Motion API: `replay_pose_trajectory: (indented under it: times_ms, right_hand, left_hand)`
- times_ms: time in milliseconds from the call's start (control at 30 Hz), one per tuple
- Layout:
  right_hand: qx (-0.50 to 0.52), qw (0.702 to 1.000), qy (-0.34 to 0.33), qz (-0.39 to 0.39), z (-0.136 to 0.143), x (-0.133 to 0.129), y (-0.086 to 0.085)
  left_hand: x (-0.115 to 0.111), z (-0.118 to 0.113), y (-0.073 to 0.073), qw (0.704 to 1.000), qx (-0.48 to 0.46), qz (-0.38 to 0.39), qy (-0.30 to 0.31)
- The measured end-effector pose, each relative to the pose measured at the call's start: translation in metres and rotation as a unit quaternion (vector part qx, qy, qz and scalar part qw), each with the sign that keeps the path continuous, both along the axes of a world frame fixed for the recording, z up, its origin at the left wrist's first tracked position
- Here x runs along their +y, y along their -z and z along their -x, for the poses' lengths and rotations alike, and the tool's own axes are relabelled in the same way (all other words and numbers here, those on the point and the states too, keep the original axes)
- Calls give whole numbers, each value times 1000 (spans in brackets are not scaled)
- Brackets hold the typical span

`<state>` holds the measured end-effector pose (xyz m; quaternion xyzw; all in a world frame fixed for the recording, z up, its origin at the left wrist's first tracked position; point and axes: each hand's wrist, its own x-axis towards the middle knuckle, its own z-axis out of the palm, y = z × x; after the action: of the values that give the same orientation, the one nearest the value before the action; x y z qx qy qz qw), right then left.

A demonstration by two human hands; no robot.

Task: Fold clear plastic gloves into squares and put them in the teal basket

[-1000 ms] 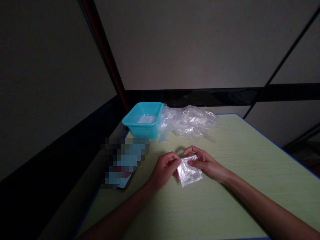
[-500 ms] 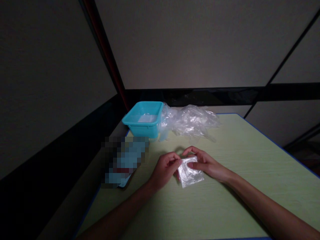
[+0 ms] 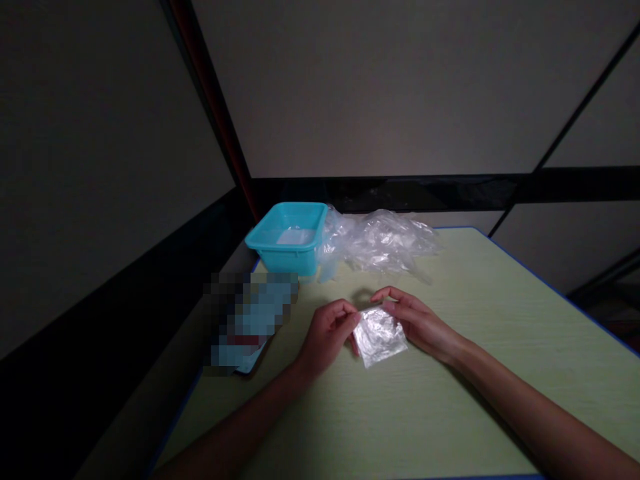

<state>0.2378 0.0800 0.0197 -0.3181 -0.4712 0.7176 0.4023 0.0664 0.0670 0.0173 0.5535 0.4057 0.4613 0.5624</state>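
Observation:
A small, square, folded piece of clear plastic film (image 3: 381,339), shiny and creased, is held up between my two hands over the table. My left hand (image 3: 331,333) pinches its upper left corner between thumb and fingers. At the upper right edge, the thumb of my right hand (image 3: 417,321) lies on the film, with the other fingers behind it; the index finger reaches out past the top edge. Part of the right fingers is hidden by the plastic.
The pale green table (image 3: 480,400) has a blue edge. At its back left stands a turquoise plastic basket (image 3: 287,260) with something whitish inside. Crumpled clear plastic bags (image 3: 385,240) lie beside it. A blurred-out light blue flat object (image 3: 263,320) rests at the left edge.
My right thumb has slid from the middle of the film up to its top right edge, uncovering more of it. My left hand keeps its pinch, nearly unmoved.

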Motion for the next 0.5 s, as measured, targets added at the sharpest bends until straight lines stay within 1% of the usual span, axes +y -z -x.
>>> replay_pose_trajectory:
  times_ms: [100,167,267,500]
  right_hand:
    - [16,998,48,32,1,1,-3]
    - [19,996,69,43,1,2,-3]
    - [14,996,74,51,0,3,-3]
    - [0,996,81,39,1,2,-4]
  left_hand:
    - [0,1,-1,1000,-3,-10,-13]
    - [-1,1,-2,1000,-4,-14,-20]
    - [-1,2,-3,1000,-4,-14,-24]
    - [0,2,-2,1000,1,-9,-16]
